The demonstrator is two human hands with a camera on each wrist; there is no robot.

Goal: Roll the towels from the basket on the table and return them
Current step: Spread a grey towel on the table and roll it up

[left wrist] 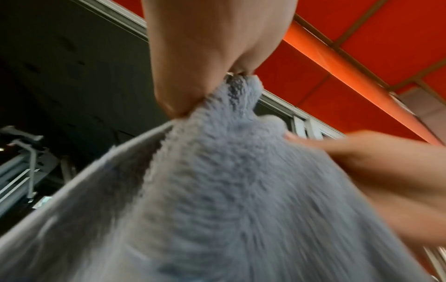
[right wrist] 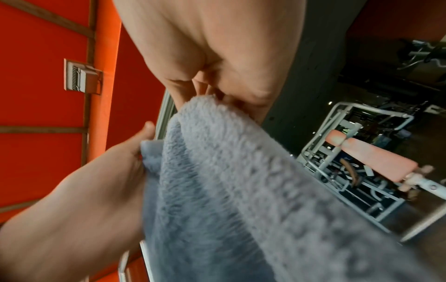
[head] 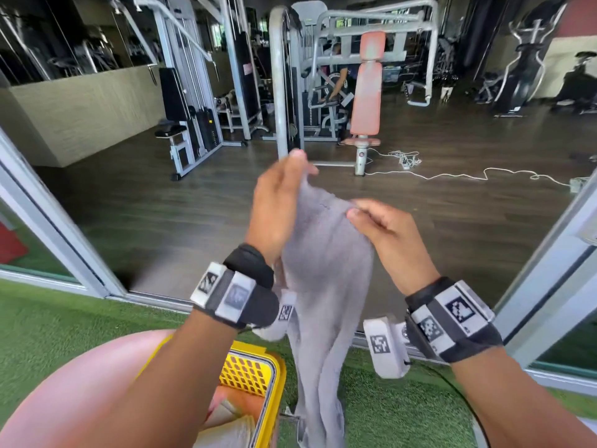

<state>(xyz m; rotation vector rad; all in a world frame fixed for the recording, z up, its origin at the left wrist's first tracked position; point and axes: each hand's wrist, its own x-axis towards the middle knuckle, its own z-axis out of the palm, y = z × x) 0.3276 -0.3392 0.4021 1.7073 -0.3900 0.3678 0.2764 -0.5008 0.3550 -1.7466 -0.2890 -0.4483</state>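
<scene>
A grey towel (head: 326, 279) hangs in the air in front of me, bunched at the top and trailing down past the basket. My left hand (head: 284, 202) pinches its upper edge, highest in the head view. My right hand (head: 374, 221) pinches the towel's edge a little lower and to the right. In the left wrist view my left hand (left wrist: 193, 91) grips the fluffy towel (left wrist: 229, 190). The right wrist view has the right hand (right wrist: 217, 91) gripping the towel (right wrist: 241, 181). A yellow perforated basket (head: 255, 373) sits below, with folded towels (head: 232, 421) inside.
A pink exercise ball (head: 74, 392) lies at the lower left on green artificial turf (head: 58, 324). A sliding door frame (head: 58, 234) opens onto a gym floor with weight machines (head: 365, 92) and a white cable (head: 452, 174). No table is in view.
</scene>
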